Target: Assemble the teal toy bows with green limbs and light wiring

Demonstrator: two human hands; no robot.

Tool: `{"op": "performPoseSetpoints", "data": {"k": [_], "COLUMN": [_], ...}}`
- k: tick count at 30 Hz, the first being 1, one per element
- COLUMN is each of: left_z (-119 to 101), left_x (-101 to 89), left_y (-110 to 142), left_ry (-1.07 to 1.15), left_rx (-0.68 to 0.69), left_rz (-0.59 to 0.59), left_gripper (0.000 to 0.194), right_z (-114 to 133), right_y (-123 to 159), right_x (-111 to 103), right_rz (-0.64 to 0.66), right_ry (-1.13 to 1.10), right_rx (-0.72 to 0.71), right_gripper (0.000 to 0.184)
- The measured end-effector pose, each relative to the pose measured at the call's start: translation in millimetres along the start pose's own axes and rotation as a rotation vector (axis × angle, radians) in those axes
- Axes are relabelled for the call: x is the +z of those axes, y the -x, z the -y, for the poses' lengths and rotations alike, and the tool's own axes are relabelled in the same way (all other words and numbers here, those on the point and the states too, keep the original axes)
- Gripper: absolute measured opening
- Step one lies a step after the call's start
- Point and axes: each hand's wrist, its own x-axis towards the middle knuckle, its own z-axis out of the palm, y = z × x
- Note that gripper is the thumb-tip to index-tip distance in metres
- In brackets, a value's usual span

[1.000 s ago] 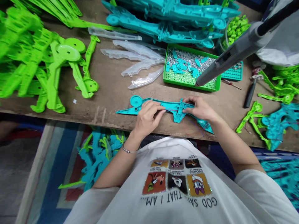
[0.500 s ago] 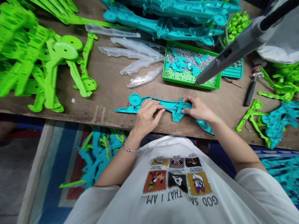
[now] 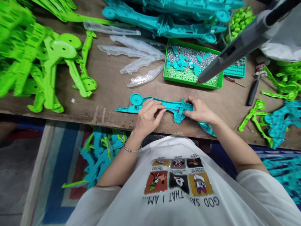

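A long teal plastic toy shell [image 3: 170, 104] lies open side up near the front edge of the workbench, its round disc end to the left. Over its middle, my left hand [image 3: 149, 116] is closed, thumb and forefinger pinching thin dark red wires [image 3: 172, 110] that run along the shell. My right hand [image 3: 199, 110] grips the right part of the shell beside the crosspiece, and its fingers cover what lies there. Right below that wrist a teal piece [image 3: 207, 128] pokes out at the bench edge, with loose thin wires near it.
Behind the shell stands a green tray [image 3: 194, 82] of screws and small teal pieces. A grey power screwdriver [image 3: 221, 64] hangs over it. Clear plastic strips [image 3: 145, 76] lie left of it, beyond them green parts [image 3: 62, 50]. A hammer [image 3: 252, 91] lies right; teal shells [image 3: 134, 22] are stacked behind.
The view has shifted very slightly. Both hands keep almost the same place and grip on the shell and wires.
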Motion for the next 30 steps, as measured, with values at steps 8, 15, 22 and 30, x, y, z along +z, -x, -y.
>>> {"op": "performPoseSetpoints", "data": {"k": [8, 15, 22, 30], "left_z": [-0.4, -12.1, -3.7, 19.3], "left_x": [-11.2, -67.6, -83.6, -69.7], "left_y": [-0.5, -8.9, -11.1, -5.5], "left_ry": [-0.036, -0.239, -0.27, -0.245], "left_rx": [-0.017, 0.043, -0.207, -0.456], "left_rz": [0.014, -0.093, -0.221, -0.158], "left_gripper": [0.008, 0.013, 0.022, 0.032], "right_z": [-7.8, -22.4, -24.8, -30.5], "right_y": [-3.8, -13.2, 5.7, 91.9], "right_x": [3.2, -7.3, -29.9, -43.3], "right_rz": [-0.023, 0.047, -0.123, -0.114], "right_ry": [0.058, -0.044, -0.072, 0.576], "right_rx": [-0.008, -0.078, -0.159, -0.098], "right_gripper": [0.034, 0.033, 0.034, 0.023]}}
